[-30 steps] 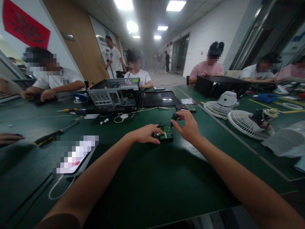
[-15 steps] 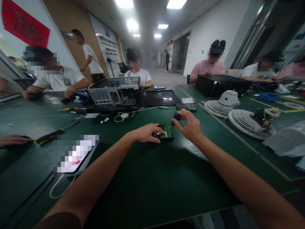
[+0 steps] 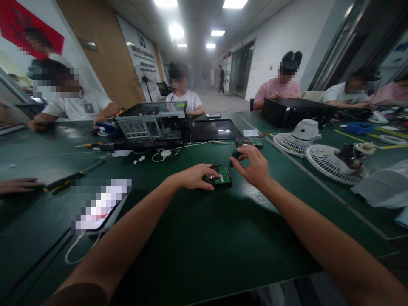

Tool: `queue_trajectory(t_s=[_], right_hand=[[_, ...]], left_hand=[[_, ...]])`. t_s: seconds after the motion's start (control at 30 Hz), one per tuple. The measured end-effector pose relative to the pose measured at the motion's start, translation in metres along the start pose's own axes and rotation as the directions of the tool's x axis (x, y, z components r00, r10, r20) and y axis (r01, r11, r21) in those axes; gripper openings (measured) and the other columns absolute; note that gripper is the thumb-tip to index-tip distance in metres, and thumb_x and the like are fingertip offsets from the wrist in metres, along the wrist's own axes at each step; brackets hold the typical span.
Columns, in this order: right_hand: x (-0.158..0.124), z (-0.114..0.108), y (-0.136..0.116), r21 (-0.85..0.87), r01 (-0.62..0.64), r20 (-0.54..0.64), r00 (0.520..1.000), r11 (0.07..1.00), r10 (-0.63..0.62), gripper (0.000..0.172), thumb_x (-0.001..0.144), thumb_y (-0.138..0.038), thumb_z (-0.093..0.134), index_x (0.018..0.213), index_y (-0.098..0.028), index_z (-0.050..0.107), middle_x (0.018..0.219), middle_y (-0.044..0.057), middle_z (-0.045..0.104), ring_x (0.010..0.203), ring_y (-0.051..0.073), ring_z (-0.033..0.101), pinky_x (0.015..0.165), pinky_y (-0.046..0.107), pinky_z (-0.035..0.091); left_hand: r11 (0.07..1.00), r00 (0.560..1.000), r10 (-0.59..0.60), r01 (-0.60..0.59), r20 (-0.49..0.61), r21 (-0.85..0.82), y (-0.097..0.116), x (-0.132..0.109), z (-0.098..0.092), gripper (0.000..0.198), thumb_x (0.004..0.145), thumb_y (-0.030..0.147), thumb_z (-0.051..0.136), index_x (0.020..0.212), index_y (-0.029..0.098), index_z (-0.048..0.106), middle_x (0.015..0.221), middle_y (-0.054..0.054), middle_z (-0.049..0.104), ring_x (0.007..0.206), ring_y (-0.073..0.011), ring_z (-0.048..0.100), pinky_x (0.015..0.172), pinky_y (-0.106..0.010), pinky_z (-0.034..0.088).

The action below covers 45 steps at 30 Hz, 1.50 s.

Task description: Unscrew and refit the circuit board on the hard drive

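A small black hard drive [image 3: 221, 177] with a green circuit board on top lies on the green table [image 3: 197, 246] in front of me. My left hand [image 3: 196, 176] rests on its left side, fingers curled over the edge, holding it down. My right hand [image 3: 253, 166] hovers just right of the drive, fingers pinched round the dark handle of a screwdriver [image 3: 234, 155], which stands tilted over the drive's far right corner.
An open computer case [image 3: 153, 123] and a black panel [image 3: 213, 131] lie beyond the drive, with a second drive [image 3: 250, 142]. White fan grilles [image 3: 331, 163] sit to the right, a phone [image 3: 98, 208] and screwdriver [image 3: 68, 180] to the left. Several people sit around the tables.
Both hands stay on the drive and the screwdriver, with only a slight shift of the right fingers. A person standing at the back left has walked out to the left.
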State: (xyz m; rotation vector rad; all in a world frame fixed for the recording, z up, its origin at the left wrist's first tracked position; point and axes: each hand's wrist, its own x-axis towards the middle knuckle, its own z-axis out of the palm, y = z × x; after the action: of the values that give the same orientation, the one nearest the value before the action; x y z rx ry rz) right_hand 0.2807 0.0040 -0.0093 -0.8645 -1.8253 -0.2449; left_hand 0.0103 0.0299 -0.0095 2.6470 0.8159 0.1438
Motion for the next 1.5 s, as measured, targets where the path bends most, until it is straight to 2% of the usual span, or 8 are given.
queue_trajectory(t_s=[0.23, 0.4, 0.6, 0.73, 0.87, 1.2, 1.3, 1.5], right_hand=[[0.0031, -0.0043, -0.0005, -0.033, 0.065, 0.048, 0.997, 0.997, -0.064, 0.032, 0.089, -0.025, 0.067, 0.120, -0.025, 0.057, 0.110, 0.010, 0.060, 0.083, 0.022, 0.064, 0.078, 0.043, 0.060], [0.0024, -0.0024, -0.0017, 0.019, 0.040, 0.035, 0.999, 0.999, -0.041, 0.032, 0.089, -0.024, 0.065, 0.120, -0.026, 0.056, 0.120, 0.011, 0.063, 0.103, 0.026, 0.066, 0.079, 0.042, 0.061], [0.0003, -0.0006, -0.0020, -0.029, -0.037, 0.026, 0.999, 0.999, 0.038, 0.028, 0.089, -0.033, 0.067, 0.115, -0.027, 0.056, 0.102, 0.006, 0.066, 0.079, 0.021, 0.067, 0.075, 0.040, 0.059], [0.0029, -0.0036, -0.0019, -0.047, -0.006, 0.035, 0.999, 0.999, 0.007, 0.026, 0.089, -0.034, 0.069, 0.110, -0.026, 0.056, 0.092, 0.004, 0.062, 0.078, 0.022, 0.063, 0.075, 0.040, 0.056], [0.0044, -0.0052, -0.0031, -0.013, 0.029, 0.046, 0.999, 0.999, -0.029, 0.026, 0.090, -0.027, 0.064, 0.115, -0.026, 0.055, 0.094, 0.006, 0.061, 0.082, 0.023, 0.064, 0.078, 0.042, 0.056], [0.0029, -0.0010, -0.0026, -0.018, -0.011, 0.022, 1.000, 1.000, 0.012, 0.028, 0.090, -0.029, 0.067, 0.114, -0.026, 0.055, 0.091, 0.004, 0.061, 0.077, 0.021, 0.062, 0.075, 0.041, 0.056], [0.0018, -0.0001, -0.0020, -0.018, -0.017, 0.015, 1.000, 1.000, 0.017, 0.030, 0.089, -0.032, 0.070, 0.113, -0.025, 0.055, 0.095, 0.005, 0.061, 0.076, 0.020, 0.062, 0.072, 0.040, 0.057], [-0.0007, 0.0030, -0.0016, 0.069, -0.031, 0.017, 0.999, 0.997, 0.030, 0.032, 0.091, -0.027, 0.066, 0.120, -0.026, 0.053, 0.122, 0.011, 0.064, 0.085, 0.021, 0.069, 0.077, 0.042, 0.062]], left_hand=[[1.000, 1.000, -0.002, 0.002, 0.002, -0.015, 0.0005, -0.0016, -0.0014, 0.064, 0.086, 0.055, 0.073, 0.144, 0.031, 0.058, 0.161, -0.011, 0.041, 0.151, -0.0346, 0.032, 0.118, -0.049, 0.030], [1.000, 1.000, 0.005, -0.005, 0.009, -0.016, 0.0012, -0.0021, -0.0030, 0.063, 0.087, 0.050, 0.073, 0.144, 0.031, 0.058, 0.159, -0.010, 0.044, 0.151, -0.0335, 0.031, 0.118, -0.049, 0.029], [1.000, 1.000, -0.005, 0.005, 0.016, -0.016, 0.0020, -0.0018, -0.0031, 0.061, 0.088, 0.048, 0.071, 0.145, 0.031, 0.057, 0.159, -0.008, 0.044, 0.151, -0.0330, 0.031, 0.119, -0.049, 0.029], [1.000, 1.000, -0.014, 0.014, 0.014, -0.018, 0.0018, -0.0016, -0.0031, 0.062, 0.087, 0.049, 0.072, 0.145, 0.031, 0.057, 0.160, -0.009, 0.042, 0.151, -0.0338, 0.031, 0.119, -0.049, 0.030], [1.000, 1.000, -0.005, 0.005, 0.011, -0.017, 0.0013, -0.0017, -0.0026, 0.061, 0.088, 0.049, 0.071, 0.145, 0.031, 0.057, 0.160, -0.009, 0.043, 0.151, -0.0334, 0.032, 0.118, -0.049, 0.030], [1.000, 1.000, -0.012, 0.012, 0.011, -0.016, -0.0002, -0.0014, -0.0016, 0.061, 0.088, 0.049, 0.071, 0.145, 0.031, 0.057, 0.161, -0.008, 0.041, 0.151, -0.0330, 0.032, 0.118, -0.048, 0.030], [1.000, 1.000, -0.021, 0.021, 0.013, -0.021, 0.0001, -0.0012, -0.0018, 0.062, 0.087, 0.050, 0.072, 0.144, 0.031, 0.057, 0.162, -0.009, 0.039, 0.151, -0.0335, 0.031, 0.118, -0.048, 0.030], [0.999, 0.999, -0.029, 0.029, 0.014, -0.026, 0.0007, -0.0012, -0.0021, 0.063, 0.087, 0.051, 0.071, 0.145, 0.032, 0.056, 0.163, -0.009, 0.037, 0.151, -0.0340, 0.032, 0.118, -0.049, 0.030]])
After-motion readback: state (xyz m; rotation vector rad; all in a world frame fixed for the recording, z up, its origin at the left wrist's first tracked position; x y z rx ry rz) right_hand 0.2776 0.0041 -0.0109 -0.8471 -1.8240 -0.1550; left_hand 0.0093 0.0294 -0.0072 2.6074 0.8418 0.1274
